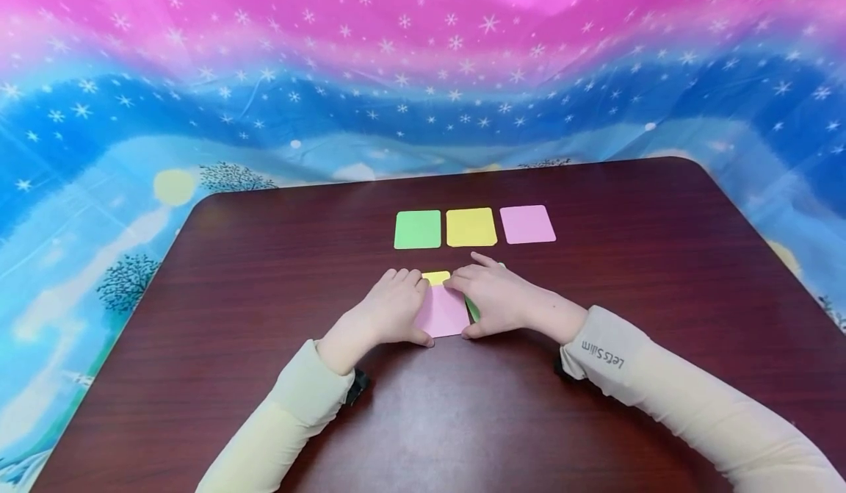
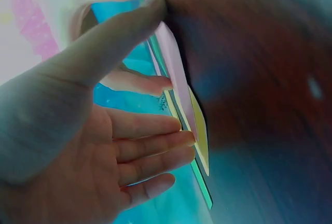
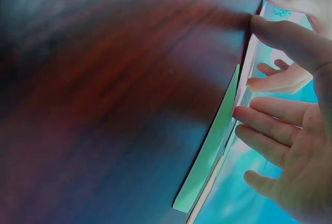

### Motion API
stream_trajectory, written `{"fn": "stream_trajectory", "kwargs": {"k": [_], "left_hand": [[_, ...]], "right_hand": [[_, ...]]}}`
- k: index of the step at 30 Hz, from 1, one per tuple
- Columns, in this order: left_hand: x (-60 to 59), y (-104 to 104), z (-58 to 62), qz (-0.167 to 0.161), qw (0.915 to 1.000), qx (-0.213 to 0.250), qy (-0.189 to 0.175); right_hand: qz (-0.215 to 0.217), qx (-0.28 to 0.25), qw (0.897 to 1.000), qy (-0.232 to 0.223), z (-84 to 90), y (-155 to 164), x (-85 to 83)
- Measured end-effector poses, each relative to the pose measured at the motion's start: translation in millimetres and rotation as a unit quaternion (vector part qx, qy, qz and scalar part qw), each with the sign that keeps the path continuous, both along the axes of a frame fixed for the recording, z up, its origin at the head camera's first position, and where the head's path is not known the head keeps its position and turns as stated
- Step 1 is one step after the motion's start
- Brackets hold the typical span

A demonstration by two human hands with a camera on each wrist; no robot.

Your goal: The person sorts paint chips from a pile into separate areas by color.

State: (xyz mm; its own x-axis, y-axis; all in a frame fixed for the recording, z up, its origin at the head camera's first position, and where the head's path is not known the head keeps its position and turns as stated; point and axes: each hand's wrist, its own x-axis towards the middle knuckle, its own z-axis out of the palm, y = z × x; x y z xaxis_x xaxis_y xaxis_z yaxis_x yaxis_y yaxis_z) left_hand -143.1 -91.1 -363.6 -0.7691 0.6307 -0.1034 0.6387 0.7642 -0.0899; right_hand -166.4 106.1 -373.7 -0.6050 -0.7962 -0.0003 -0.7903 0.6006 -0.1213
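A square pink card [image 1: 444, 313] lies on the table between both hands. Left of it, my left hand [image 1: 393, 306] has its thumb at the near left corner and its fingertips along the far left part. My right hand [image 1: 499, 298] touches the opposite side, thumb by the near right corner and forefinger at the far edge. Both wrist views show the fingers nearly straight. A yellow card [image 2: 201, 130] sticks out from beyond the pink one. Partly hidden under my right hand is a green card [image 3: 210, 146], to the pink card's right.
Farther back, a green card [image 1: 418, 230], a yellow card [image 1: 471, 227] and a pink card [image 1: 528, 224] lie in a row with narrow gaps. The dark wooden table [image 1: 297, 243] has rounded far corners. Behind it hangs a snowflake-patterned cloth [image 1: 423, 74].
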Motion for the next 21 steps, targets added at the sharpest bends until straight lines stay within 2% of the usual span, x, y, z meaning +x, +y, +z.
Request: {"fn": "stream_trajectory", "kwargs": {"k": [5, 16, 21], "left_hand": [[1.6, 0.8, -1.2, -0.001, 1.0, 0.002, 0.007], [2.8, 0.2, -2.1, -0.009, 0.9999, 0.015, -0.001], [2.3, -1.0, -2.9, -0.014, 0.9993, 0.034, -0.012]], "right_hand": [[0.005, 0.003, 1.0, 0.006, -0.2, -0.8, 0.3], [-0.003, -0.021, 0.999, -0.031, -1.0, -2.4, 0.2], [-0.009, -0.026, 0.999, -0.041, -1.9, -2.4, -0.4]]}}
